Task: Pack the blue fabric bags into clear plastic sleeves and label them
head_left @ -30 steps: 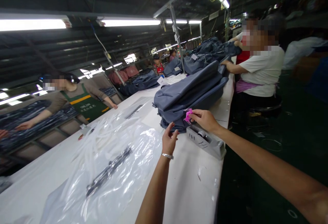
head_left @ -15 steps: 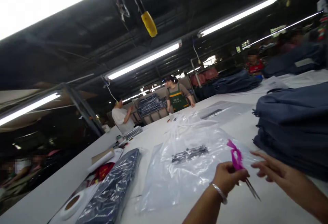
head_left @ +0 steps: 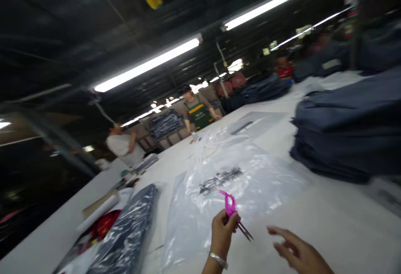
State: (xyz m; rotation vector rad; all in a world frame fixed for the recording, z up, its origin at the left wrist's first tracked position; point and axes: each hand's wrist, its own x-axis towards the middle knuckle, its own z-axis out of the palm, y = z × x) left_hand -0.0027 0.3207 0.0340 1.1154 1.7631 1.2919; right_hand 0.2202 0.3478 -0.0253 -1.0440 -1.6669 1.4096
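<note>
My left hand [head_left: 222, 230], with a silver bangle at the wrist, pinches a small pair of scissors [head_left: 231, 208] near the base of the blades. Their bright pink handle stands up above the fingers, and the metal blades point down to the right. To the right, my right hand [head_left: 293, 247] is apart from the scissors, fingers spread and slightly bent, with nothing in it. Beyond both hands lies a pile of clear plastic bags [head_left: 247, 186] with dark print on the white table [head_left: 338, 219].
A stack of dark blue folded garments [head_left: 341, 136] stands on the right. At left lie a bagged dark garment [head_left: 128, 228], paper rolls [head_left: 98, 213] and a red packet [head_left: 106, 224]. A co-worker in a green apron [head_left: 199, 113] and a person in white [head_left: 125, 144] stand at the far side.
The view has swung right and down. My right hand has drawn farther from the scissors. My left hand still holds them.
</note>
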